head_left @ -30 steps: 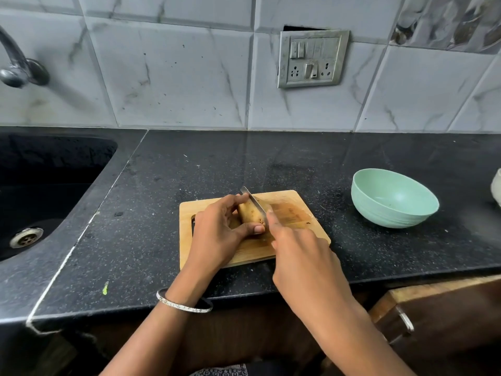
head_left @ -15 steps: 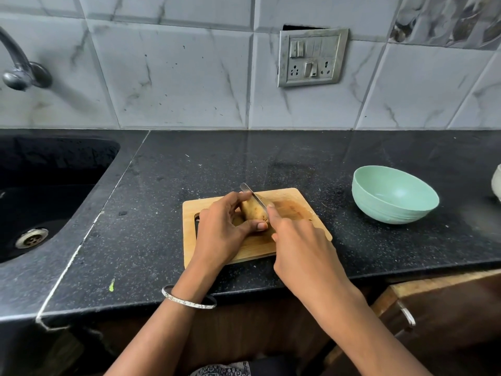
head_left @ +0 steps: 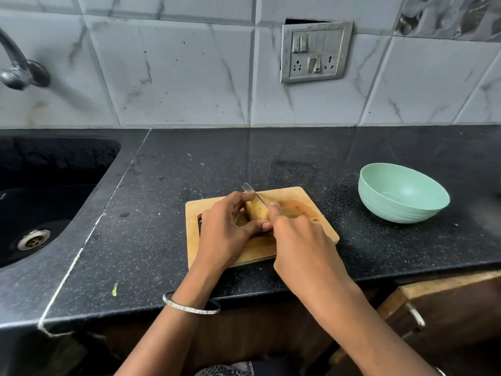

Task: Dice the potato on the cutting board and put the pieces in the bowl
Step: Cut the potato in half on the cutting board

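- The left hand (head_left: 225, 232) is over the left half of the cutting board (head_left: 322, 226). Its fingers (head_left: 235, 198) and thumb curl round the potato (head_left: 256, 211).
- The right hand (head_left: 301, 240) is over the near middle of the board, back up. It grips the knife (head_left: 252, 192), with the first finger stretched forward.
- Both forearms reach in from the near side of the board.
- The left wrist wears a thin bangle (head_left: 189, 309).

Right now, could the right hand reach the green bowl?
Probably yes. Only bare counter lies between the right hand and the bowl on its side, though that hand grips the knife, so it is busy.
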`<state>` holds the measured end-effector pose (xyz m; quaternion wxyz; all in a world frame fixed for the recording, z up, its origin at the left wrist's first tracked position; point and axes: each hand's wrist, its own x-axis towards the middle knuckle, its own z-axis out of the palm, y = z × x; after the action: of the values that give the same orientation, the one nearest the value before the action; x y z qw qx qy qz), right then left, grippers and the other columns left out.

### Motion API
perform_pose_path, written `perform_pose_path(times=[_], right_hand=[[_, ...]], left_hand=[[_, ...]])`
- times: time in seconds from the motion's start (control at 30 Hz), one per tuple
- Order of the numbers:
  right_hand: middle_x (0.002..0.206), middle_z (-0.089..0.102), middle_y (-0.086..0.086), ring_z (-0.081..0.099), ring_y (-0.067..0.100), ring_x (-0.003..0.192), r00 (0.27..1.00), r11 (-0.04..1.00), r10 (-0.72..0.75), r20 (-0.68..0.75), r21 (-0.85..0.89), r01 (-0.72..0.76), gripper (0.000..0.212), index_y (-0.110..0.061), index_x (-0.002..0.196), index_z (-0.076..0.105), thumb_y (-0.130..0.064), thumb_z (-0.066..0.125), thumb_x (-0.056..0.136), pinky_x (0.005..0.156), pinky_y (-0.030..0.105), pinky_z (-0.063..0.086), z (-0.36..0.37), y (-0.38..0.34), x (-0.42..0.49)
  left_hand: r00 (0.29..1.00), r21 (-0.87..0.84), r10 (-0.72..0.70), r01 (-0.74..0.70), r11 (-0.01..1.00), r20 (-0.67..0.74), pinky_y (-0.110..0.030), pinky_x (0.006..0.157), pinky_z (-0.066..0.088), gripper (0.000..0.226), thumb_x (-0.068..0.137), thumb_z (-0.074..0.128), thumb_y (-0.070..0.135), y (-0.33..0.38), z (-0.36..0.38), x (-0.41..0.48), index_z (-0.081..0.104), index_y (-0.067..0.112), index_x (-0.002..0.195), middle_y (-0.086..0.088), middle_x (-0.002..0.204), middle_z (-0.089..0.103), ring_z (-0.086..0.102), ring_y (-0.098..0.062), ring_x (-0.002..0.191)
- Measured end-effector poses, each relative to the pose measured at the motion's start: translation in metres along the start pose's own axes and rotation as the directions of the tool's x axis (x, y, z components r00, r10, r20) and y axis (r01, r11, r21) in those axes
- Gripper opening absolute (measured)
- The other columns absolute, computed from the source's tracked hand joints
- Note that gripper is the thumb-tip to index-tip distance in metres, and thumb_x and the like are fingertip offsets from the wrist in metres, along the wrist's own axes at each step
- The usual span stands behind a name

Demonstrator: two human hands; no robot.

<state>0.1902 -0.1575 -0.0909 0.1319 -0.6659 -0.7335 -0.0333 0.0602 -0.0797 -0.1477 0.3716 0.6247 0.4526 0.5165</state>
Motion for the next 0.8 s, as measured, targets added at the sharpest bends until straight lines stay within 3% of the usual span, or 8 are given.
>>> perform_pose_path(times=[0.23,0.33,0.43,0.5,0.6,0.8], right_hand=[[0.115,0.063,0.007,0.063,0.030,0.104,0.999,0.999,-0.043,-0.008,0.003,0.044,0.074,-0.020,0.162,0.005,-0.012,0.046,0.101,0.067,0.032,0.036,0.004,0.001,-0.010],[0.109,0.065,0.007,0.063,0.032,0.102,0.998,0.979,0.016,-0.056,0.202,-0.005,0.050,-0.027,0.156,0.022,-0.028,0.037,0.108,0.068,0.036,0.039,0.004,0.007,-0.009],[0.102,0.064,0.004,0.064,0.031,0.096,0.993,0.952,0.106,-0.057,0.294,-0.085,0.022,-0.022,0.126,0.034,-0.035,0.032,0.108,0.066,0.037,0.040,0.003,0.010,-0.009],[0.099,0.062,0.003,0.065,0.029,0.094,0.988,0.967,0.146,-0.058,0.219,-0.130,0.021,-0.019,0.115,0.038,-0.036,0.028,0.109,0.063,0.035,0.036,0.004,0.008,-0.009],[0.110,0.065,0.007,0.066,0.027,0.097,0.990,0.990,0.128,-0.052,0.071,-0.124,0.030,-0.013,0.121,0.051,-0.030,0.028,0.110,0.061,0.032,0.035,0.006,0.003,-0.008],[0.109,0.066,0.008,0.067,0.029,0.097,0.997,0.995,0.077,-0.011,0.062,-0.077,0.034,-0.012,0.119,0.053,-0.033,0.026,0.110,0.047,0.027,0.024,0.007,0.010,-0.006]], left_hand=[[1.000,0.012,-0.011,0.011,1.000,0.000,-0.020,0.096,0.048,0.062,0.063,0.090,0.010,0.001,-0.001,0.000,0.063,0.016,0.119,0.012,0.117,0.067,0.062,0.002,0.111],[1.000,-0.018,-0.015,0.015,1.000,0.020,-0.012,0.090,0.048,0.064,0.063,0.089,0.007,0.003,-0.001,0.001,0.063,0.010,0.121,0.010,0.118,0.067,0.062,0.003,0.110],[0.999,-0.041,-0.022,0.023,0.999,0.025,-0.009,0.089,0.046,0.065,0.063,0.089,0.006,0.003,0.000,0.000,0.062,0.008,0.122,0.009,0.119,0.066,0.061,0.002,0.112],[0.999,-0.043,-0.029,0.030,0.999,0.020,-0.011,0.091,0.047,0.066,0.062,0.089,0.006,0.003,0.000,0.000,0.061,0.008,0.122,0.008,0.120,0.066,0.061,0.002,0.112],[1.000,-0.030,-0.021,0.021,0.999,0.019,-0.012,0.093,0.047,0.066,0.063,0.089,0.005,0.005,0.000,-0.001,0.061,0.008,0.123,0.008,0.120,0.065,0.060,0.001,0.114],[1.000,0.033,0.006,-0.005,0.999,-0.013,-0.031,0.105,0.048,0.065,0.061,0.091,0.012,0.004,0.002,-0.001,0.063,0.014,0.119,0.006,0.121,0.067,0.059,-0.005,0.119]])
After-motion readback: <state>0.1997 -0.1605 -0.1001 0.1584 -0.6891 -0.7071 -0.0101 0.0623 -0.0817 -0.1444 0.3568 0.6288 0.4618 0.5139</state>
